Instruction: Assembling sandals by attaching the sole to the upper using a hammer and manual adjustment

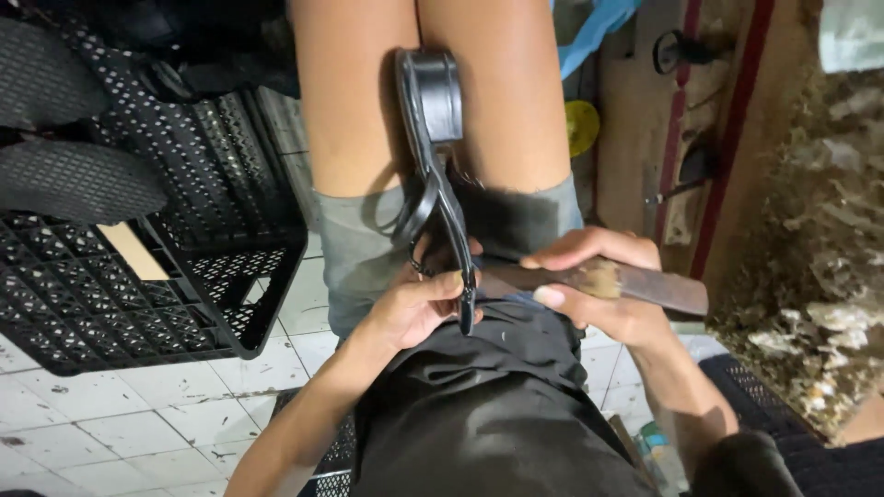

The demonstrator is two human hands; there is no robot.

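Above the black crate (138,304), the left hand (414,308) gripped a black sandal (440,175) on the lap while the right hand (599,285) held a flat blade (663,287) against it.

Black sandal (433,129) on edge between the knees; long dark flat blade (645,283) crosswise beside it.

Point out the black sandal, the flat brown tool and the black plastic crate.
black sandal (433,101), head view, on the dark sole near its upper end.
flat brown tool (668,287), head view, on the bare blade past the right hand's fingers.
black plastic crate (221,248), head view, on its perforated side wall.
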